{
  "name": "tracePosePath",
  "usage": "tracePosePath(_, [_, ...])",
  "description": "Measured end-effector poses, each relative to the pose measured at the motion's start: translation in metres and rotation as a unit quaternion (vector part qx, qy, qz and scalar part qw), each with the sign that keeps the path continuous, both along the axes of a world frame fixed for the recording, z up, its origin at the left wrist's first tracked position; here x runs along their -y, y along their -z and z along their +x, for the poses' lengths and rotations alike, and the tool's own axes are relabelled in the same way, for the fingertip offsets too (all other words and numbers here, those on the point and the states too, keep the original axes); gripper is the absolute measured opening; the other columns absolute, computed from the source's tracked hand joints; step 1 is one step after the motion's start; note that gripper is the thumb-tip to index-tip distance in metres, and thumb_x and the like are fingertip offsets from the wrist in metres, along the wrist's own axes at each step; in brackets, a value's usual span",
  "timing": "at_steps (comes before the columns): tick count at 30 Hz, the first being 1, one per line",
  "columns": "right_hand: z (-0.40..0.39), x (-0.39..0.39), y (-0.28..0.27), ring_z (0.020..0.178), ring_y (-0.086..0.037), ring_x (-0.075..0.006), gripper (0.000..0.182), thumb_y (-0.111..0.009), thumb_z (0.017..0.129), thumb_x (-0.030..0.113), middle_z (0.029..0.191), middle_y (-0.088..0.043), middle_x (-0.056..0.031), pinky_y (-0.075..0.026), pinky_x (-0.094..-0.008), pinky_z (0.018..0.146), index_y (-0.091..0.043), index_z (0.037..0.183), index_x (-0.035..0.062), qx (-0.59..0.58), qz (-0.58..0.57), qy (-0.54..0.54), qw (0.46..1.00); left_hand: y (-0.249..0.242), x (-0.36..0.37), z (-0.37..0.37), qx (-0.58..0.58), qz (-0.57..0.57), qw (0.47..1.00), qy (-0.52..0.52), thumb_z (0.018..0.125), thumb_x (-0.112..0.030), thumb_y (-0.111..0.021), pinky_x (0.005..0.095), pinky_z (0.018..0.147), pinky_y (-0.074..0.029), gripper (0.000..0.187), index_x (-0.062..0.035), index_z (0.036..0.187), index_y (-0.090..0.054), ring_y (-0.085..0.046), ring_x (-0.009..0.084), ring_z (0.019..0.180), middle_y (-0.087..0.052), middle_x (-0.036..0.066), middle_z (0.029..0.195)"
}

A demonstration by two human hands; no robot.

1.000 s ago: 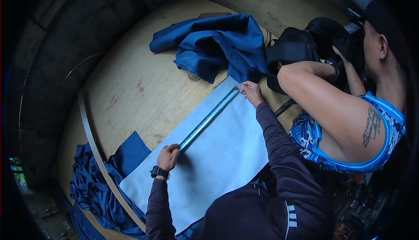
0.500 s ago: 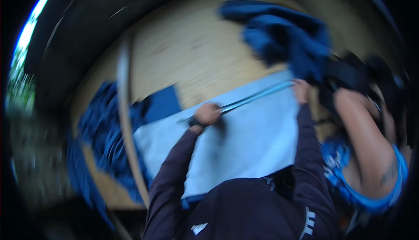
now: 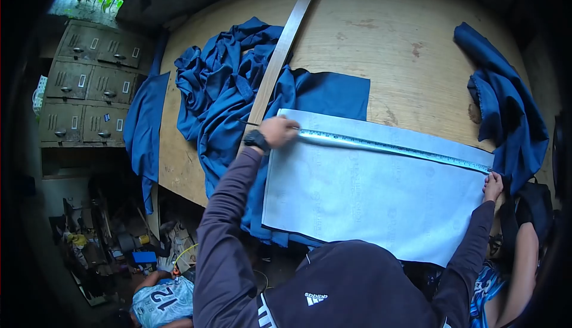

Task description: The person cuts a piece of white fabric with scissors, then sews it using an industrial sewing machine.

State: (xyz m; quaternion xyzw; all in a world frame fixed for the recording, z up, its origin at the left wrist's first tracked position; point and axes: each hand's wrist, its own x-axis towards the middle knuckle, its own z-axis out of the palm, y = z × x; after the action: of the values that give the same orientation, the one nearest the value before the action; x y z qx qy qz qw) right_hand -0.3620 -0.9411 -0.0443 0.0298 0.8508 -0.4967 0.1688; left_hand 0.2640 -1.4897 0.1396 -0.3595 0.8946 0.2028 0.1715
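A light tape measure (image 3: 393,148) is stretched across a white sheet (image 3: 369,203) with faint printing. My left hand (image 3: 279,132), with a dark watch on its wrist, is closed on the tape near the sheet's upper left corner. At the sheet's right edge, the fingers of my right hand (image 3: 493,186) pinch the other end of the tape. Dark blue fabric (image 3: 333,92) lies under the sheet and shows beyond its top edge and below its lower left edge.
A long wooden strip (image 3: 285,45) lies over a crumpled blue fabric heap (image 3: 229,81) on the plywood table (image 3: 393,48). More blue cloth (image 3: 503,95) hangs at the right. Metal lockers (image 3: 83,84) stand left. One person (image 3: 161,301) is below left; another person's arm (image 3: 521,268) is at right.
The view has swung and sharpened. My left hand has moved along the tape to the sheet's left end, so a longer stretch of tape spans the sheet. The right hand stays at its right edge.
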Motion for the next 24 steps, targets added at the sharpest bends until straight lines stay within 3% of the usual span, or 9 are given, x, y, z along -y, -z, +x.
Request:
tracePosePath(5, [-0.003, -0.001, -0.001, 0.054, -0.046, -0.0041, 0.010, -0.062, 0.102, 0.017, 0.072, -0.056, 0.0039, -0.037, -0.0206, 0.044, -0.066, 0.110, 0.0119, 0.003, 0.020, 0.006, 1.000, -0.013, 0.052, 0.069, 0.065, -0.040, 0.995, -0.059, 0.097, -0.042, -0.064, 0.0416, 0.092, -0.054, 0.034, -0.0215, 0.122, -0.076, -0.068, 0.0306, 0.105, -0.069, 0.010, 0.114])
tracePosePath(17, [0.005, 0.005, -0.019, 0.054, -0.046, -0.0034, 0.007, -0.061, 0.103, 0.015, 0.072, -0.055, 0.0043, -0.037, -0.0192, 0.044, -0.064, 0.108, 0.0125, 0.015, 0.029, 0.003, 0.999, -0.001, 0.071, 0.063, 0.102, 0.024, 0.992, -0.073, 0.101, -0.047, -0.055, 0.0423, 0.095, -0.055, 0.041, -0.0202, 0.126, -0.075, -0.071, 0.0309, 0.104, -0.075, 0.013, 0.116])
tracePosePath(20, [0.003, 0.005, -0.019, 0.055, -0.046, -0.0034, 0.007, -0.060, 0.103, 0.015, 0.072, -0.055, 0.0043, -0.038, -0.0194, 0.045, -0.064, 0.108, 0.0125, 0.015, 0.027, 0.001, 1.000, -0.016, 0.061, 0.038, 0.135, 0.030, 0.983, -0.123, 0.102, -0.049, -0.055, 0.0427, 0.094, -0.056, 0.043, -0.0194, 0.127, -0.074, -0.073, 0.0315, 0.102, -0.075, 0.014, 0.118])
tracePosePath(24, [0.005, 0.005, -0.019, 0.055, -0.046, -0.0035, 0.007, -0.060, 0.103, 0.016, 0.072, -0.055, 0.0043, -0.038, -0.0195, 0.045, -0.065, 0.108, 0.0124, 0.016, 0.033, -0.001, 0.999, 0.004, 0.079, 0.030, 0.145, 0.054, 0.983, -0.103, 0.099, -0.050, -0.061, 0.0415, 0.093, -0.056, 0.044, -0.0166, 0.124, -0.076, -0.073, 0.0288, 0.102, -0.075, 0.014, 0.116])
